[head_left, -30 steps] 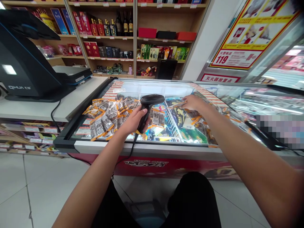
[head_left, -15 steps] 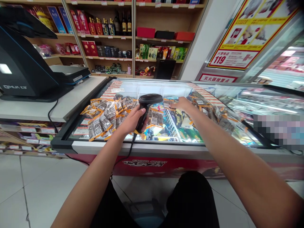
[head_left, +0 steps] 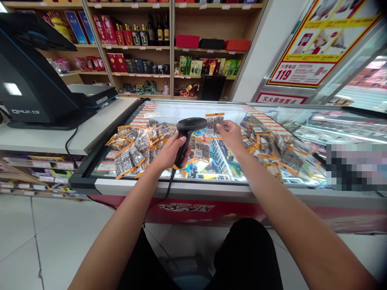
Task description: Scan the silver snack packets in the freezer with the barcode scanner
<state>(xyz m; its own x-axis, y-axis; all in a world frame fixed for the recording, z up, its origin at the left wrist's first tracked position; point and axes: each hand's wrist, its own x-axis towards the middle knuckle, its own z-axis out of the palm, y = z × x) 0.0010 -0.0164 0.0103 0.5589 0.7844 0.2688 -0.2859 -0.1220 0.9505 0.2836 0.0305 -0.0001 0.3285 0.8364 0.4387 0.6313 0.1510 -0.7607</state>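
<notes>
A black handheld barcode scanner (head_left: 191, 125) is gripped by its handle in my left hand (head_left: 173, 151), its head tipped toward the right. My right hand (head_left: 231, 135) pinches a small snack packet (head_left: 213, 125) with orange edges and a printed label, held up just right of the scanner's head. Similar packets (head_left: 133, 155) lie heaped on the freezer's glass top to the left. Another pile of packets (head_left: 269, 145) spreads on the right, and one single packet (head_left: 201, 150) rests beside my left hand.
Beneath the glass, the chest freezer (head_left: 169, 186) holds colourful packages and a white wire basket (head_left: 221, 159). A checkout terminal (head_left: 39, 80) stands on the white counter (head_left: 18, 141) at left. The scanner's cord (head_left: 167, 193) hangs over the freezer's front edge. Stocked shelves (head_left: 136, 46) line the back.
My right hand has drawn back and brought the packet upright beside the scanner's head. My left hand keeps the scanner in nearly the same place. The view has shifted slightly.
</notes>
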